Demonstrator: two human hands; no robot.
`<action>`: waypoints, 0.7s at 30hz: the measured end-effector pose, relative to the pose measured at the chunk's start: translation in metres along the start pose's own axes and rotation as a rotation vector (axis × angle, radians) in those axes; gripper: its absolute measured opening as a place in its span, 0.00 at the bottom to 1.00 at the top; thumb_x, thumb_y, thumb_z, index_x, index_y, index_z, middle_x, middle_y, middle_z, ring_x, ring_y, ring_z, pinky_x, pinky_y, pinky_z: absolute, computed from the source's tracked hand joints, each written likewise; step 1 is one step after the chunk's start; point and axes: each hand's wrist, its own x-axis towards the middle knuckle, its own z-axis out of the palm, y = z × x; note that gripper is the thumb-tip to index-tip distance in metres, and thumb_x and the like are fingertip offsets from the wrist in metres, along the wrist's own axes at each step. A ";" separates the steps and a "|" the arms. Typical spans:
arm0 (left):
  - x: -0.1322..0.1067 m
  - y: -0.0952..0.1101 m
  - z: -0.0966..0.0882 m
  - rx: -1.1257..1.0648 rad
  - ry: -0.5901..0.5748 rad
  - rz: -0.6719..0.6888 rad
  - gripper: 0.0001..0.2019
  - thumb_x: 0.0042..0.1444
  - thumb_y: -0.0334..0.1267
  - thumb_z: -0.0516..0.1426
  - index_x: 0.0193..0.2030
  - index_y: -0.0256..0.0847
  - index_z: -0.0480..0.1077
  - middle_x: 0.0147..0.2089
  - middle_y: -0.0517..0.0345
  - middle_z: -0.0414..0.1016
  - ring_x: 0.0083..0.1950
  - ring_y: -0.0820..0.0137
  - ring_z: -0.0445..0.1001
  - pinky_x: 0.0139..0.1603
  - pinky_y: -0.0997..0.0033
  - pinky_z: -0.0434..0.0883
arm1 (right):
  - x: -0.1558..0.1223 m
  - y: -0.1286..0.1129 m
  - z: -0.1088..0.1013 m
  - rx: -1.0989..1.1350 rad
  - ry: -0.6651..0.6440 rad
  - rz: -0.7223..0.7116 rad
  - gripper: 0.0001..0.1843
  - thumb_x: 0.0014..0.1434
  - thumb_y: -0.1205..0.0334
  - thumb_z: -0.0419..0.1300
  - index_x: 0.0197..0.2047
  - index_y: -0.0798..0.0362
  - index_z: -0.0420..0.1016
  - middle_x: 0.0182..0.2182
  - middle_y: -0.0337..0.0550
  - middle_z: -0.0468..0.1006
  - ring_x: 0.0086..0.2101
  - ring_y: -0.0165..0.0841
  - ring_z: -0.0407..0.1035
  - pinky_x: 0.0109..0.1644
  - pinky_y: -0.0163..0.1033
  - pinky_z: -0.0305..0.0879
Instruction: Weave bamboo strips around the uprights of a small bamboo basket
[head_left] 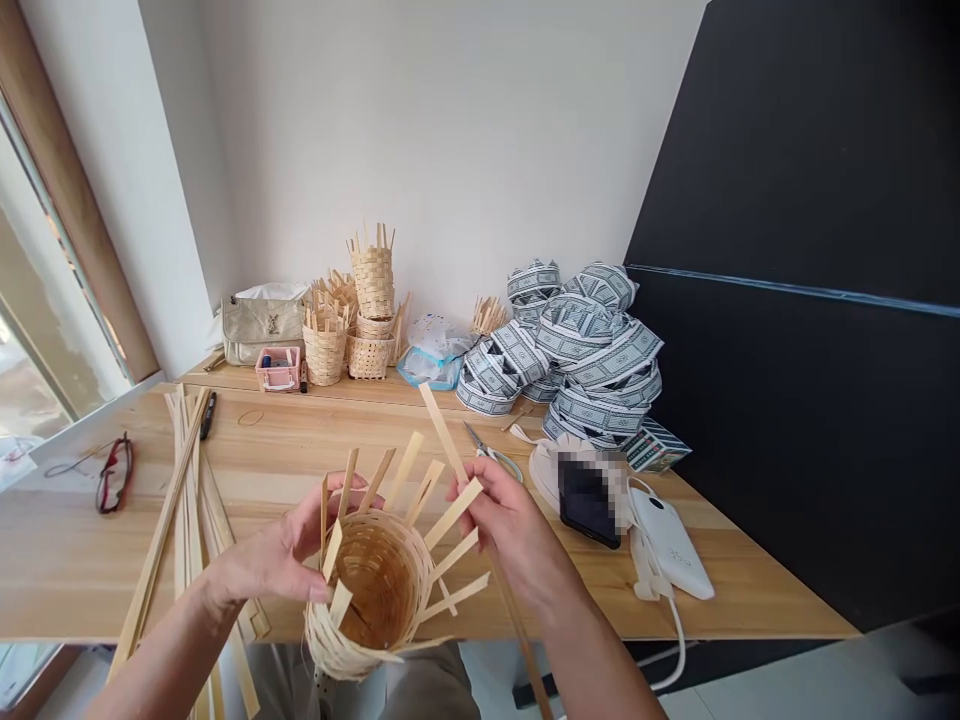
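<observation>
A round woven bamboo basket (341, 645) is tilted at the table's front edge above my lap, its opening facing up toward me. Flat upright strips stick out around its rim, several of them splayed outward on the right. My left hand (281, 550) grips the rim on the left, thumb in front and fingers behind the strips. In my right hand (504, 510), a long thin bamboo strip (517, 630) is pinched between thumb and fingers. It slants past the basket's right side, its lower end below the table edge. Some right fingers are hidden behind the hand.
Loose bamboo strips (187, 480) lie at the left, near a black marker (208, 415) and red glasses (114, 475). Scissors (491, 452), a phone (589, 505) and a white power bank (671, 540) are at the right. Woven baskets (326, 355) and patterned rolls (577, 340) stand behind.
</observation>
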 end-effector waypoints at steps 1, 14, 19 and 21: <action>0.001 0.000 0.001 -0.010 0.011 0.010 0.37 0.40 0.41 0.67 0.56 0.50 0.54 0.59 0.50 0.59 0.59 0.53 0.59 0.58 0.53 0.55 | 0.005 -0.003 0.001 0.041 -0.034 0.006 0.13 0.48 0.52 0.60 0.29 0.52 0.64 0.22 0.32 0.67 0.18 0.21 0.57 0.18 0.27 0.51; 0.013 0.001 0.004 -0.006 -0.056 0.021 0.33 0.43 0.43 0.65 0.55 0.47 0.56 0.58 0.49 0.59 0.59 0.54 0.59 0.57 0.53 0.55 | 0.058 -0.042 -0.004 0.020 -0.573 0.123 0.22 0.39 0.54 0.70 0.35 0.55 0.70 0.26 0.34 0.70 0.16 0.17 0.53 0.15 0.25 0.40; 0.015 0.010 0.007 0.016 -0.029 -0.008 0.32 0.44 0.47 0.64 0.54 0.43 0.58 0.54 0.48 0.63 0.56 0.54 0.62 0.55 0.54 0.58 | 0.057 -0.043 -0.003 0.099 -0.666 0.018 0.25 0.48 0.40 0.60 0.35 0.57 0.71 0.31 0.44 0.76 0.16 0.18 0.53 0.14 0.25 0.38; 0.014 0.012 0.008 0.024 -0.020 -0.017 0.31 0.43 0.48 0.64 0.53 0.43 0.59 0.53 0.48 0.64 0.55 0.55 0.62 0.55 0.56 0.58 | 0.052 -0.045 0.001 0.096 -0.661 0.033 0.26 0.46 0.40 0.61 0.33 0.57 0.70 0.29 0.43 0.76 0.17 0.18 0.54 0.14 0.25 0.39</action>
